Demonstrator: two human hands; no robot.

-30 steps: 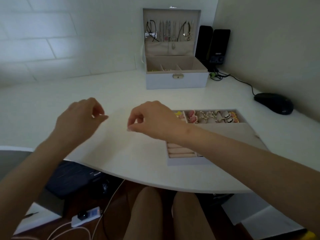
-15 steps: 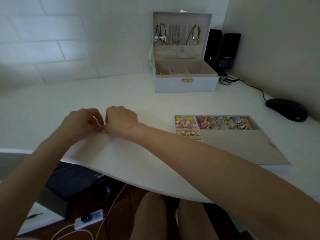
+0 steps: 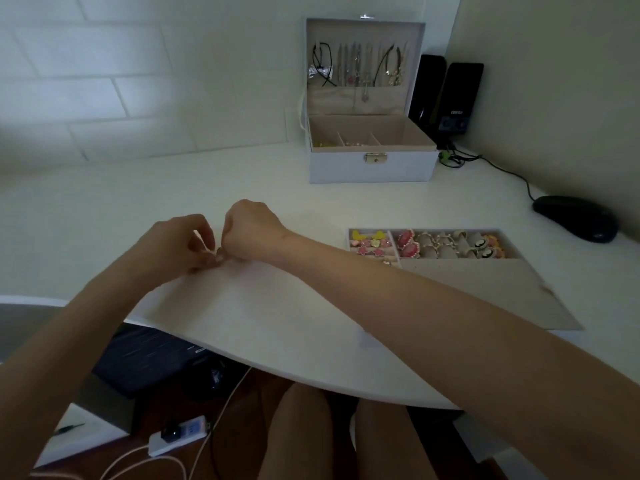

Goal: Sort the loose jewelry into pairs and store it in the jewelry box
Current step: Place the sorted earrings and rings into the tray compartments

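**Both hands meet over a small piece at the bench's near left**

- Left hand [image 3: 176, 245]: fingers curled, thumb and forefinger drawn together. The grip is a tight pinch on a small piece [image 3: 219, 258], too small to identify.
- Right hand [image 3: 251, 232]: reaches across from the right with its back to the camera and its fingers folded under. The tips come to the same spot as the left hand's. I cannot tell whether this grip has the piece or only touches it.
- Both hands are low over the white bench [image 3: 263, 313], near its curved front edge and well left of the tray.
- Tray [image 3: 347, 240]: lies flat on the bench to the right of the hands. Its far row holds rings [image 3: 446, 242] standing in slots, with pink pieces [image 3: 407, 244] beside them. Small pink and yellow studs [image 3: 369, 242] fill the left compartment. A beige panel [image 3: 485, 292] covers the near part.
- Jewelry box [image 3: 372, 168]: stands at the back of the bench by the wall, well apart from the hands. Its lid is upright and open, with necklaces [image 3: 356, 69] hanging inside it. A few small items lie in the left compartments.
- Black speakers [image 3: 453, 95] stand just right of the box.
- A black mouse [image 3: 576, 218] sits at the far right.
- A power strip [image 3: 180, 436] lies on the floor below.
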